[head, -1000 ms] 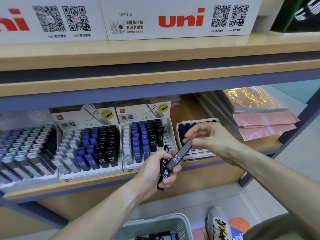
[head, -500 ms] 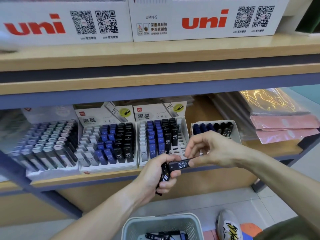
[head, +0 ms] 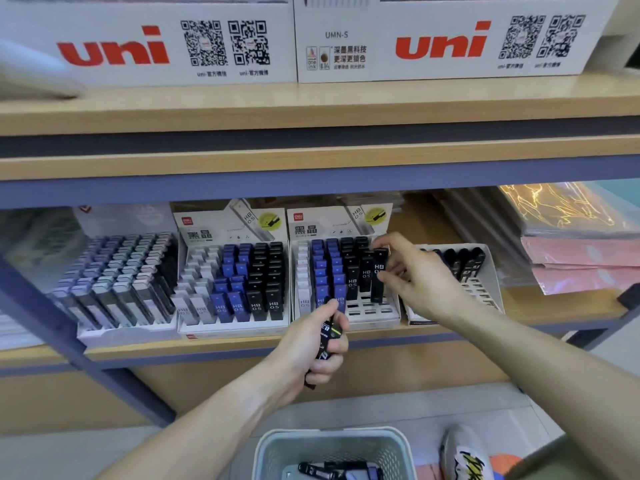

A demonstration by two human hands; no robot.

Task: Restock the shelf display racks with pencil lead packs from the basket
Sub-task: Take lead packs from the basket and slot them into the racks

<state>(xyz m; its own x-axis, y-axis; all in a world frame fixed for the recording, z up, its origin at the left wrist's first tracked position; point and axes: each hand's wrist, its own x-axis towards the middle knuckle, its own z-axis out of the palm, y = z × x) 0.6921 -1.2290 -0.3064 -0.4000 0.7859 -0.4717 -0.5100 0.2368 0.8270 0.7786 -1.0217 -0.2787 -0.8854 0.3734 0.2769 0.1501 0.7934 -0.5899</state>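
Black and slim, the lead pack (head: 379, 275) marked "HB 0.5" stands upright over the rightmost column of the display rack (head: 346, 317), pinched by the right hand (head: 419, 278). Left hand (head: 311, 348) grips what look like several more dark packs (head: 327, 336). Cartons (head: 440, 43) above read "uni".

The lower wooden shelf (head: 415, 336) carries four lead display racks (head: 235, 323) side by side, with wrapped pink paper packs (head: 585, 261) at its right. The upper shelf (head: 311, 105) holds white uni boxes (head: 450, 67). A grey basket (head: 332, 445) stands on the floor (head: 478, 400).
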